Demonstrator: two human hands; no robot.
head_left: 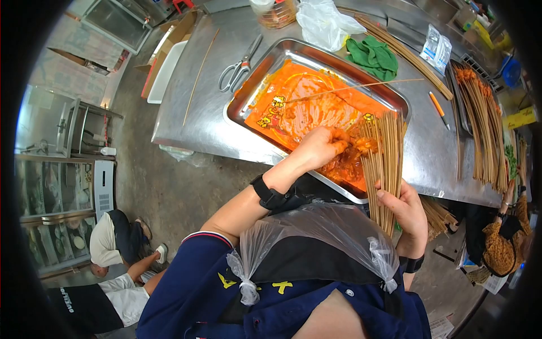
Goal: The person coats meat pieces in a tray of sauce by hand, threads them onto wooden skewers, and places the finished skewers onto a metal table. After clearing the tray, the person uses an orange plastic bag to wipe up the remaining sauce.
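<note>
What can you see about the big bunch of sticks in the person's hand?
The bunch of sticks is many thin, straight, light-brown sticks packed side by side, looking like wood or bamboo. The right hand grips it toward the end nearest the person, thumb over the front. It slants across the near-right part of the metal tray, beside orange-red, sauce-coated food. Whether it rests on the tray's rim, I can't tell.

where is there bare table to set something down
Bare: near left, between the thin wooden stick and the rectangular steel tray; right, between that tray and the slim orange pen. Crowded: far edge (white plastic bag, green cloth).
</note>
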